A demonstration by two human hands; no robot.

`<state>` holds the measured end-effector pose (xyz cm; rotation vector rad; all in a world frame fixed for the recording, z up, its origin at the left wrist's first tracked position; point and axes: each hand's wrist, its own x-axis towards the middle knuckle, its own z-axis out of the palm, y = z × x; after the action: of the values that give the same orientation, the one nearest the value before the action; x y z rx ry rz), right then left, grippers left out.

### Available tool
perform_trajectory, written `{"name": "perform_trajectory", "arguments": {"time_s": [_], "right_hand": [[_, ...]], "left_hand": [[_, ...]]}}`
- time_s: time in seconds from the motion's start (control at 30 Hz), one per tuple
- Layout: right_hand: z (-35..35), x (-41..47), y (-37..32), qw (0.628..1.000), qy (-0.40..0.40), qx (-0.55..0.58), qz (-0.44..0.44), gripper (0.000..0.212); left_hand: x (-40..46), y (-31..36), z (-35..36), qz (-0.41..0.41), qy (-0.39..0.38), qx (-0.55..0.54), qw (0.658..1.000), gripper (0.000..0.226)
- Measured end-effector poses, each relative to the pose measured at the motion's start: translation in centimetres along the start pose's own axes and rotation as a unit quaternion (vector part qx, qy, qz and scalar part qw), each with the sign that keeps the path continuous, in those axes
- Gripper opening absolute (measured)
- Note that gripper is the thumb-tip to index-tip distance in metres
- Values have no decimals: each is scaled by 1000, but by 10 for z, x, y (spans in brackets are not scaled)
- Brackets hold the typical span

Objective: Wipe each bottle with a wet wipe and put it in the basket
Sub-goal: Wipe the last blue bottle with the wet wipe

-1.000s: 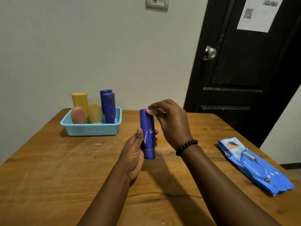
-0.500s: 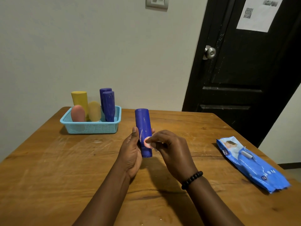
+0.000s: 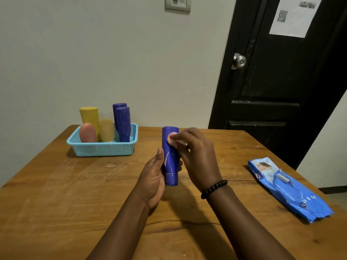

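Blue bottle (image 3: 170, 156) upright above wooden table (image 3: 56, 194), gripped in left hand (image 3: 153, 180), fingers curled round it. Right hand (image 3: 197, 156) pinches small pinkish wipe (image 3: 171, 138) against bottle top. Turquoise basket (image 3: 102, 147) far-left holds five bottles. Wipes pack (image 3: 287, 190) right. Black door (image 3: 281, 76), pale wall (image 3: 112, 62) behind.

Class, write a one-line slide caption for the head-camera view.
Left hand holds a blue bottle upright while right hand rubs a wipe near its top.
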<state>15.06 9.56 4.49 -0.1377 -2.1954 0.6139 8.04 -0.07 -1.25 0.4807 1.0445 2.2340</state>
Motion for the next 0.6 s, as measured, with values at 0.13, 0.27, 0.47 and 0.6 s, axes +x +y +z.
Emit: {"name": "perform_trajectory", "arguments": {"time_s": [0.13,0.27,0.47,0.6], "right_hand": [[10,-36,5,1000,-22,21,-8,24],[7,-52,7,992,-78,83,47,22],[-7,-11,-2,992,24,106,58,18],[-1,10,-2,998,14,50,40,21]], "left_hand": [[3,3,-3,11,10,-20,1000,38],[5,5,-8,7,23,0,1000,44],[3,3,-2,5,-3,-5,1000,37],[-1,4,0,-6,-13,-6,1000,36]]}}
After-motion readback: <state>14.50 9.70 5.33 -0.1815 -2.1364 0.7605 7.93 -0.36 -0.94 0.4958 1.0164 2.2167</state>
